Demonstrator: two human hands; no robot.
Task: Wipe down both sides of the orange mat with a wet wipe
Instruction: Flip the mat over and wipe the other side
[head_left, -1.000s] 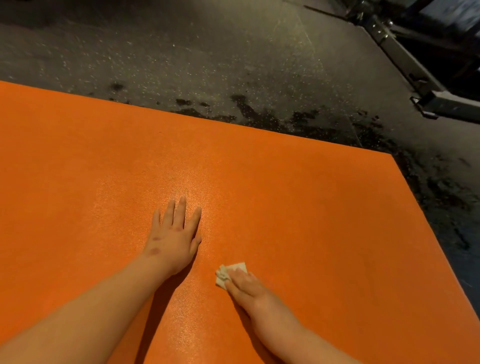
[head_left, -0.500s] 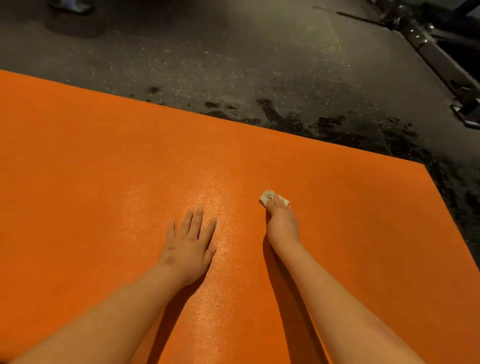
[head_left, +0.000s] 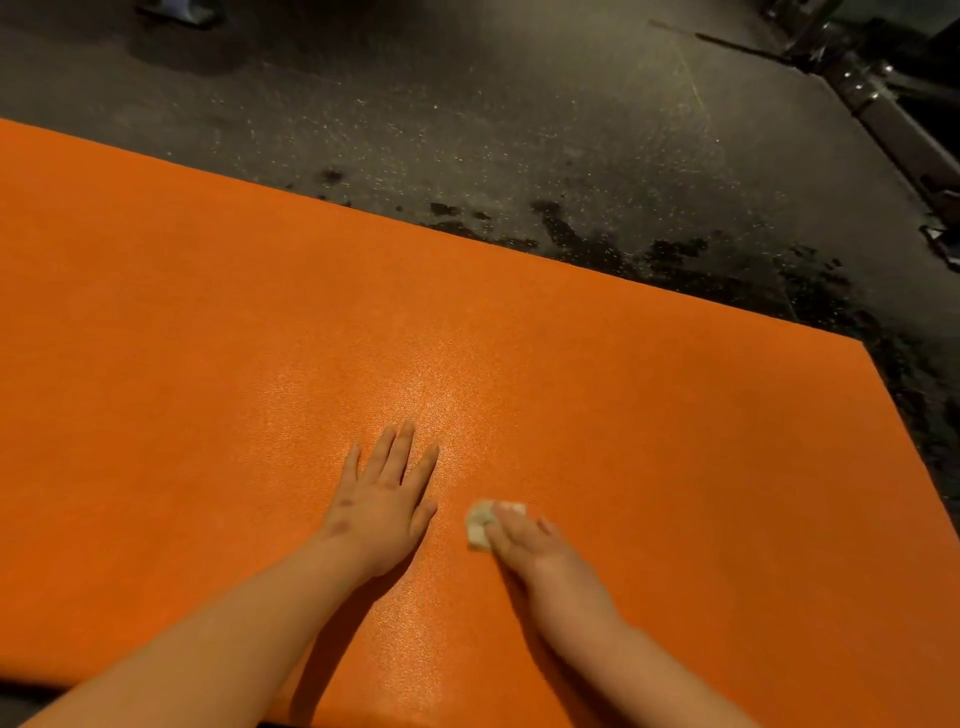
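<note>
Moved: the right hand (head_left: 537, 545) and the wet wipe (head_left: 482, 524) have come back from the middle of the frame to the lower centre, and now sit just beside the left hand (head_left: 382, 501). The left hand has kept its place.
Left hand: flat on the orange mat (head_left: 208, 364), fingers straight and slightly spread, holding nothing. It seems to steady the mat.
Right hand: fingers laid fairly straight over the crumpled wipe, pressing it onto the mat. Whether the thumb tucks under the wipe cannot be seen.
Wipe: small and bunched, showing at the fingertips of the right hand, touching the mat.
Mat: fills the left, centre and lower frame, lying flat on the dark speckled floor (head_left: 519, 130). One face is up and its far edge runs diagonally across the upper frame.
Step in hand: probably back-and-forth strokes over the upper face. The underside looks yet to be done.
Surroundings: dark patches (head_left: 675, 260) mark the floor along the far edge, and a metal frame (head_left: 883, 109) stands at upper right.
Risk, coverage: the wipe is small against the mat, so narrow strokes could leave unwiped bands at the far left and right.
Risk, wipe: bunched this tightly, it may roll out from under the fingers.
Risk, turning: if those patches are wet or dirty, flipping the mat onto them could soil the cleaned face.
</note>
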